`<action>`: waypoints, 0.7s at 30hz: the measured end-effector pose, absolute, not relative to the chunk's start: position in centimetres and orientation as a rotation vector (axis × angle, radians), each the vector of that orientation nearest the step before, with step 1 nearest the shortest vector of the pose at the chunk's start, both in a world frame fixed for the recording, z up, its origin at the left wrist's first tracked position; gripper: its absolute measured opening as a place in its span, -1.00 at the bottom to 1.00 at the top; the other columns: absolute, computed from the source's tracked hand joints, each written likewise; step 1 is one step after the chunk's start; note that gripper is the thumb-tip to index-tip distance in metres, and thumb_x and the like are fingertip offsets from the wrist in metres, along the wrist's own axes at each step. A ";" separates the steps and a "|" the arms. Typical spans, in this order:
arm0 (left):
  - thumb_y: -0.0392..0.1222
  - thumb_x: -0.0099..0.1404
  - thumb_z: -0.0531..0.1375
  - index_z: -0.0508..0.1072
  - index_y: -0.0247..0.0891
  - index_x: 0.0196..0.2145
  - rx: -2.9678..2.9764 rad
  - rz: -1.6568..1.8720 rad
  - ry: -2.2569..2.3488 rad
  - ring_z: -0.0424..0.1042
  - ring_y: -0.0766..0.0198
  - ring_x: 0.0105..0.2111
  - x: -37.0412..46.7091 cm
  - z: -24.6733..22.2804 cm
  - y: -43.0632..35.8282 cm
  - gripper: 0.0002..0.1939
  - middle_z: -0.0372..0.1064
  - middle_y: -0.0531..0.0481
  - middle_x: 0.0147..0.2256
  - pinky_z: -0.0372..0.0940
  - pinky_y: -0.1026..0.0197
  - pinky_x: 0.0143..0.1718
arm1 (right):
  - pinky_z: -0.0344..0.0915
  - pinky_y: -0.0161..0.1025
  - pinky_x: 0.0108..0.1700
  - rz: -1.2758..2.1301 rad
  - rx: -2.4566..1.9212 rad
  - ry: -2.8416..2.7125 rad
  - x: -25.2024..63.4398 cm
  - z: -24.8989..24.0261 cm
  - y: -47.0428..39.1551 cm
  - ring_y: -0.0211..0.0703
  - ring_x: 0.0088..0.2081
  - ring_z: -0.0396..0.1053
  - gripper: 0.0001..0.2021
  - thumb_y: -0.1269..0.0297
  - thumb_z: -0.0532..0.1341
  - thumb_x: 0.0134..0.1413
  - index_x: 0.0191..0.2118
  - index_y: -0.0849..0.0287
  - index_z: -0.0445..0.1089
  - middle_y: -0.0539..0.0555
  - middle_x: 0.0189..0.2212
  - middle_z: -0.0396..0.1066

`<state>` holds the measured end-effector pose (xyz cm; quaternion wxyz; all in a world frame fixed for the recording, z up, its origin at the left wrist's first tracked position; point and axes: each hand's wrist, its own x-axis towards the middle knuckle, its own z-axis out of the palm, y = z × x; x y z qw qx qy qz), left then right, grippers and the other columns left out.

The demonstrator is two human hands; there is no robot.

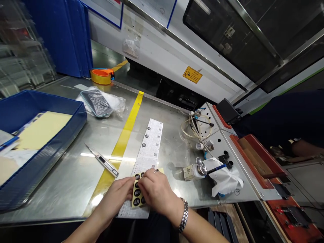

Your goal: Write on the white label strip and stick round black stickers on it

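My left hand (116,193) pinches the left edge of a yellow sheet of round black stickers (137,193) printed "8月". Over the sheet's upper right part, my right hand (157,190) has its fingertips drawn together against the stickers; what lies between them is hidden. A watch is on that wrist. Beneath the sheet lies a long white strip of printed labels (150,153), with three black round stickers along its left side near the far end. To the left, a utility knife (102,161) rests across the yellow tape line.
A blue bin (54,148) with papers stands at left. Farther back are a plastic-wrapped item (97,102) and an orange tape roll (101,77). At right are a small bottle (192,172), a white cloth (225,180) and a control box with tubing (210,135). Another person's arm shows far right.
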<state>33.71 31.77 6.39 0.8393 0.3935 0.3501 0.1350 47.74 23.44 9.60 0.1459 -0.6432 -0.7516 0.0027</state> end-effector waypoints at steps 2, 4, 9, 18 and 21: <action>0.14 0.06 0.34 0.48 -0.25 -0.56 0.867 0.291 0.766 0.33 0.18 -0.54 33.7 6.5 31.7 -0.63 0.35 0.04 -0.62 0.21 0.20 -0.47 | 0.20 -0.24 -0.36 0.057 -1.824 -2.132 47.8 9.8 23.4 -0.14 -0.38 0.29 -0.82 0.40 0.09 0.26 -0.35 0.18 0.39 0.08 -0.42 0.38; 0.18 0.07 0.31 0.43 -0.24 -0.57 0.933 0.296 0.814 0.29 0.21 -0.56 33.8 6.4 31.6 -0.59 0.32 0.06 -0.62 0.16 0.22 -0.49 | 0.23 -0.27 -0.34 0.226 -1.784 -2.001 48.3 10.2 23.8 -0.17 -0.36 0.32 -0.90 0.42 0.15 0.19 -0.35 0.16 0.37 0.05 -0.41 0.37; 0.15 0.08 0.30 0.26 -0.22 -0.61 1.059 0.277 0.892 0.14 0.31 -0.58 33.9 5.5 31.3 -0.56 0.18 0.14 -0.65 0.00 0.30 -0.53 | 0.29 -0.30 -0.23 0.599 -2.002 -1.474 51.2 11.3 27.5 -0.22 -0.30 0.36 -0.92 0.44 0.19 0.16 -0.35 0.15 0.36 0.01 -0.34 0.40; 0.13 0.03 0.29 0.21 -0.18 -0.63 1.115 0.262 0.864 0.18 0.29 -0.60 34.0 5.9 31.2 -0.58 0.17 0.15 -0.66 0.01 0.28 -0.54 | 0.25 -0.31 -0.31 0.749 -2.203 -1.374 52.5 7.7 32.4 -0.23 -0.38 0.38 -0.87 0.40 0.23 0.16 -0.42 0.16 0.42 -0.01 -0.42 0.48; 0.16 0.01 0.30 0.27 -0.18 -0.62 1.116 0.250 0.858 0.23 0.26 -0.60 34.0 6.2 31.3 -0.59 0.21 0.14 -0.67 0.06 0.27 -0.53 | 0.24 -0.33 -0.30 0.728 -2.237 -1.384 52.2 7.5 32.4 -0.24 -0.38 0.39 -0.88 0.38 0.22 0.17 -0.41 0.15 0.44 -0.02 -0.41 0.49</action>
